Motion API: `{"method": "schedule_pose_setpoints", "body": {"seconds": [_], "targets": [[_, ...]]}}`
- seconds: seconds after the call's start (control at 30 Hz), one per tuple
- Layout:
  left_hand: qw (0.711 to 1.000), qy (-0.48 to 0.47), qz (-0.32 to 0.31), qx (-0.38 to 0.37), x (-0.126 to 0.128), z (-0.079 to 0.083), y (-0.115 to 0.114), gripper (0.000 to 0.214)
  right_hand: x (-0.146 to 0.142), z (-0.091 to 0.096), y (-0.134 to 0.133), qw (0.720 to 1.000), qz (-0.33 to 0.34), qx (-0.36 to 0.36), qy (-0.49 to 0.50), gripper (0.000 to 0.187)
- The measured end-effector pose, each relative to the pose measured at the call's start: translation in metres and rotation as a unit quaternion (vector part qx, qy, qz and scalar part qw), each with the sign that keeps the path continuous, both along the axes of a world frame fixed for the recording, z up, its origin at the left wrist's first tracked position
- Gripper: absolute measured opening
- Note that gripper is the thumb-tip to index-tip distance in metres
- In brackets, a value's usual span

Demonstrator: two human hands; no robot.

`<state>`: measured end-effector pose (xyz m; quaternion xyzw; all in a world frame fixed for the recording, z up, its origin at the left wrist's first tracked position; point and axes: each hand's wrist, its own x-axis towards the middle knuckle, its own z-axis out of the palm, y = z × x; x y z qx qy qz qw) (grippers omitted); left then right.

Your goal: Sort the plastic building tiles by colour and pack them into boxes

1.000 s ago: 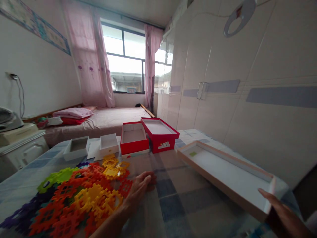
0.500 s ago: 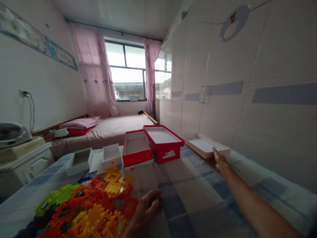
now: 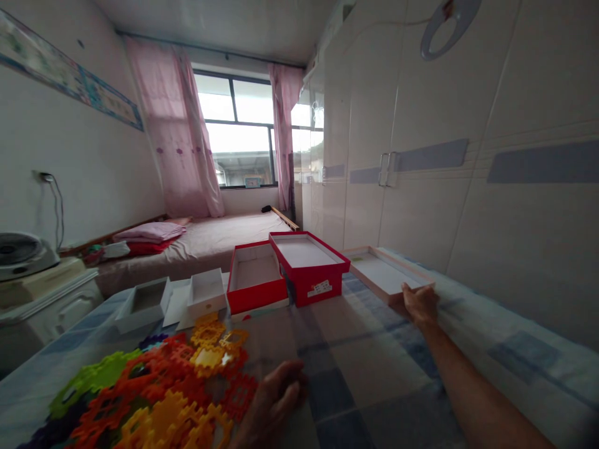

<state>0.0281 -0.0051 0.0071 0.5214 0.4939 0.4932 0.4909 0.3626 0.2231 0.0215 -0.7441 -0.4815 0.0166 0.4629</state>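
My right hand [image 3: 420,304] reaches far across the table and grips the near edge of a shallow pink-rimmed white box tray [image 3: 384,273], which lies beside the red boxes. My left hand [image 3: 276,402] rests on the checked tablecloth, fingers loosely curled, touching the right edge of a heap of interlocking plastic pieces [image 3: 154,393] in orange, yellow, green and purple. Nothing shows inside the left hand.
Two open red boxes [image 3: 256,277] [image 3: 309,262] stand at the table's far middle. Two small white boxes [image 3: 206,290] [image 3: 140,302] lie to their left. A wardrobe wall [image 3: 468,156] runs along the right. A bed [image 3: 206,234] lies beyond the table; a fan [image 3: 19,252] is at left.
The tray was in my right hand close at the lower right; it now lies far across the table beside the red boxes, with my right hand on its near edge.
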Motion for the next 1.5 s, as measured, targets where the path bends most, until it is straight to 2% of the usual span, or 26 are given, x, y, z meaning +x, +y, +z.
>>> {"method": "schedule_pose_setpoints", "body": {"seconds": [0.07,0.1,0.17,0.23,0.3,0.37,0.47,0.57,0.67,0.77,0.83,0.93,1.03,1.1,1.27,1.37,1.5], "targets": [[1.000,0.008,-0.001,0.004,-0.001,-0.003,0.001,0.039,-0.008,0.008,-0.009,0.999,-0.020,0.039,-0.022,0.062],[1.000,0.012,-0.003,0.007,-0.001,-0.004,0.001,0.039,-0.014,0.014,-0.014,0.996,-0.007,0.074,-0.045,0.059],[1.000,0.017,-0.006,0.011,-0.001,-0.004,0.002,0.040,-0.031,0.027,-0.027,0.981,0.072,0.152,-0.099,0.051],[1.000,0.022,-0.010,0.014,-0.001,-0.002,0.002,0.041,-0.053,0.040,-0.040,0.953,0.176,0.200,-0.144,0.049],[1.000,0.025,-0.009,0.012,0.000,0.001,0.001,0.042,-0.075,0.048,-0.052,0.919,0.269,0.219,-0.189,0.051],[1.000,0.026,-0.006,0.004,0.002,0.004,0.000,0.044,-0.094,0.052,-0.060,0.884,0.332,0.229,-0.237,0.053],[1.000,0.026,0.000,-0.006,0.002,0.003,0.000,0.046,-0.113,0.050,-0.059,0.855,0.359,0.229,-0.297,0.057],[0.999,0.035,-0.002,0.009,-0.002,-0.009,0.005,0.048,-0.122,0.045,-0.051,0.844,0.363,0.206,-0.337,0.061],[0.999,0.038,-0.012,0.027,-0.008,-0.024,0.011,0.051,-0.129,0.042,-0.046,0.850,0.356,0.195,-0.338,0.061],[0.998,0.042,-0.015,0.035,-0.011,-0.032,0.014,0.053,-0.134,0.045,-0.046,0.875,0.315,0.176,-0.322,0.048],[0.998,0.048,-0.014,0.037,-0.010,-0.029,0.013,0.053,-0.134,0.048,-0.047,0.889,0.283,0.166,-0.318,0.033],[0.998,0.054,-0.016,0.025,-0.007,-0.016,0.007,0.052,-0.126,0.052,-0.047,0.899,0.250,0.169,-0.317,0.019],[0.998,0.051,-0.021,0.009,-0.005,-0.004,0.001,0.048,-0.108,0.055,-0.042,0.908,0.213,0.186,-0.307,0.018],[0.999,0.047,-0.024,0.004,-0.005,-0.001,0.000,0.047,-0.091,0.057,-0.036,0.917,0.179,0.196,-0.298,0.018],[0.999,0.048,-0.016,0.018,-0.008,-0.016,0.007,0.049,-0.039,0.051,-0.018,0.940,0.103,0.186,-0.268,0.022],[0.999,0.042,-0.018,0.021,-0.008,-0.025,0.009,0.051,-0.010,0.037,-0.010,0.957,0.063,0.113,-0.260,0.026],[0.999,0.031,-0.006,0.023,-0.007,-0.023,0.006,0.049,0.009,0.018,-0.008,0.969,0.036,0.007,-0.245,0.030]]}}
